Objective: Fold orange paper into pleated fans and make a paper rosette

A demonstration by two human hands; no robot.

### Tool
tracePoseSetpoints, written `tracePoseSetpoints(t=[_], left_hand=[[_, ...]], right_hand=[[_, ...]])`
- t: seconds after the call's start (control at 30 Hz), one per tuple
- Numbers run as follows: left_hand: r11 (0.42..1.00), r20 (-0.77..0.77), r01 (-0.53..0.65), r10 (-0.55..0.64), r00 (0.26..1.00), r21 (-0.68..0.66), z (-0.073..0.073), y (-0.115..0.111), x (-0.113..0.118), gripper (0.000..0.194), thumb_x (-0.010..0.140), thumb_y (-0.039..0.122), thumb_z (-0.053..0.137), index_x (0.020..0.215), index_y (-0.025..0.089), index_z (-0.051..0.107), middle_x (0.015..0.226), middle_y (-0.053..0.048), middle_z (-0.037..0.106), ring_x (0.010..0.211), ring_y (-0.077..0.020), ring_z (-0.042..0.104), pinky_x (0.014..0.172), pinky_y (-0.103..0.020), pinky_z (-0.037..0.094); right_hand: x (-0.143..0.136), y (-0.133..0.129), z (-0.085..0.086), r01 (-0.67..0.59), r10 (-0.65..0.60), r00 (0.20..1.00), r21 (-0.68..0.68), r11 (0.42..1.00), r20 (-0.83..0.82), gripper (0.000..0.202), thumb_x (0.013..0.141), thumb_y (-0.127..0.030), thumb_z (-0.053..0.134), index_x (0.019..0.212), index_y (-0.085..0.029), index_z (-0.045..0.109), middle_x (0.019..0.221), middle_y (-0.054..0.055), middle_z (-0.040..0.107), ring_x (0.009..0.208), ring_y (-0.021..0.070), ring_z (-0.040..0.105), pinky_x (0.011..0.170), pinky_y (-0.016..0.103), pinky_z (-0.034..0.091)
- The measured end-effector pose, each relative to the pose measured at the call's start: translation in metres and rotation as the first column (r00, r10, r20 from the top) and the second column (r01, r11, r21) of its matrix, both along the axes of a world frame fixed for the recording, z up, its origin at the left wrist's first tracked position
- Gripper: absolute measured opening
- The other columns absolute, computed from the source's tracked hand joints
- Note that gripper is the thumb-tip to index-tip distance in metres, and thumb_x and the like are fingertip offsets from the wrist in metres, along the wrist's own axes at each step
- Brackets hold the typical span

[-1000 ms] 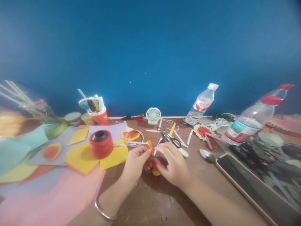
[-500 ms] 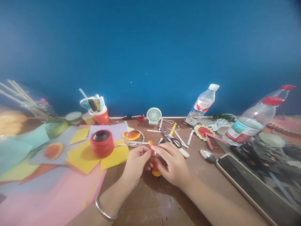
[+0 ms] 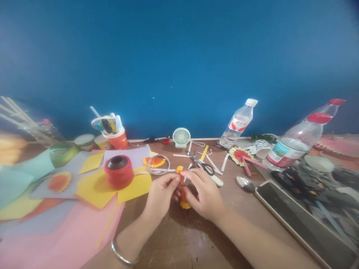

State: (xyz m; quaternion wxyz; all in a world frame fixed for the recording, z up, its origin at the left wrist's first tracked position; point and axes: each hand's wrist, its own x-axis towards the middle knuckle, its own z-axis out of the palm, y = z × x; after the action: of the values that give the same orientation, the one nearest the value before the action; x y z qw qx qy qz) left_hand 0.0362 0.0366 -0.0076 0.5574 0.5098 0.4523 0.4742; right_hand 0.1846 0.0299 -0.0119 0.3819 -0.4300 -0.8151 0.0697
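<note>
Wall (image 3: 179,67) of flat blue filling the backdrop, and below it stretches the brown wood-grain table (image 3: 168,239). Over on the left, a broad pink paper sheet (image 3: 84,231) spreads along the near side; out right lies a dark-screened smartphone (image 3: 303,220) in a pale case. Behind, a clear plastic bottle with a white cap (image 3: 241,119) stands near the wall.

Centre stage, the hands! The left hand (image 3: 159,194) has thumb and forefinger nipped together at the waist of the paper; the right hand (image 3: 206,192) curves in from the other side, forefinger and thumb at the paper, though I can't tell whether it grips or only steadies. Left of them sits a fat red spool with a dark core (image 3: 119,177); just beyond, open metal scissors with black handles (image 3: 196,159).

And the smallest player, between the fingers: a slim pleated orange paper piece with yellow edges (image 3: 184,203). Pleating looks done, both ends flaring into little fans. The middle remains narrow and bunched, the two halves not yet opened out into a round. Any tie at that waist? Fingers hide it.
</note>
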Motion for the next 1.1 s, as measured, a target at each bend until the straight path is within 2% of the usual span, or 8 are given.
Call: tracePoseSetpoints(t=[0.17, 0.4, 0.6, 0.83, 1.1], left_hand=[[0.998, 0.175, 0.007, 0.005, 0.985, -0.069, -0.0029, 0.0023, 0.0002, 0.02, 0.075, 0.035, 0.056, 0.073, 0.016, 0.061, 0.056, 0.002, 0.055, 0.047, -0.0083, 0.048, 0.044, -0.018, 0.04], [0.994, 0.188, -0.028, 0.047, 0.981, -0.104, -0.0045, 0.0043, -0.0007, 0.019, 0.071, 0.033, 0.061, 0.072, 0.015, 0.06, 0.056, 0.003, 0.054, 0.044, -0.0062, 0.046, 0.042, -0.017, 0.038], [0.988, 0.289, -0.034, 0.076, 0.954, -0.149, -0.0027, 0.0039, -0.0007, 0.019, 0.068, 0.029, 0.063, 0.06, 0.014, 0.056, 0.053, 0.003, 0.053, 0.045, -0.0069, 0.047, 0.044, -0.018, 0.037], [0.986, 0.3, -0.038, 0.085, 0.95, -0.16, -0.0056, 0.0043, -0.0009, 0.018, 0.069, 0.029, 0.062, 0.06, 0.014, 0.055, 0.056, 0.002, 0.057, 0.045, -0.0068, 0.046, 0.045, -0.019, 0.037], [0.993, 0.246, -0.026, 0.054, 0.968, -0.117, -0.0082, 0.004, -0.0012, 0.02, 0.072, 0.03, 0.059, 0.06, 0.015, 0.052, 0.052, 0.004, 0.052, 0.045, -0.0073, 0.047, 0.046, -0.019, 0.038]], right_hand=[[-0.001, -0.0002, -0.0003, -0.01, 0.01, 1.0, 0.018, 1.0, -0.01, 0.034, 0.075, -0.016, 0.047, 0.11, -0.018, 0.048, 0.096, 0.009, 0.056, 0.089, 0.0221, 0.05, 0.076, 0.037, 0.044], [-0.0025, -0.0022, -0.0002, -0.058, 0.058, 0.998, 0.016, 0.998, 0.005, 0.032, 0.075, -0.017, 0.049, 0.107, -0.018, 0.051, 0.095, 0.008, 0.055, 0.09, 0.022, 0.05, 0.076, 0.036, 0.045], [-0.0019, -0.0019, -0.0024, -0.047, 0.047, 0.999, 0.106, 0.993, 0.0, 0.035, 0.075, -0.018, 0.049, 0.11, -0.02, 0.052, 0.095, 0.008, 0.056, 0.088, 0.0216, 0.051, 0.074, 0.037, 0.046], [-0.0026, -0.0013, -0.002, -0.031, 0.034, 0.999, 0.136, 0.99, -0.022, 0.041, 0.075, -0.017, 0.05, 0.116, -0.019, 0.048, 0.094, 0.009, 0.057, 0.089, 0.022, 0.052, 0.075, 0.037, 0.047], [-0.0026, -0.0017, -0.0028, -0.042, 0.041, 0.999, 0.078, 0.996, 0.018, 0.042, 0.075, -0.019, 0.05, 0.116, -0.02, 0.048, 0.099, 0.009, 0.054, 0.09, 0.0228, 0.049, 0.076, 0.038, 0.045]])
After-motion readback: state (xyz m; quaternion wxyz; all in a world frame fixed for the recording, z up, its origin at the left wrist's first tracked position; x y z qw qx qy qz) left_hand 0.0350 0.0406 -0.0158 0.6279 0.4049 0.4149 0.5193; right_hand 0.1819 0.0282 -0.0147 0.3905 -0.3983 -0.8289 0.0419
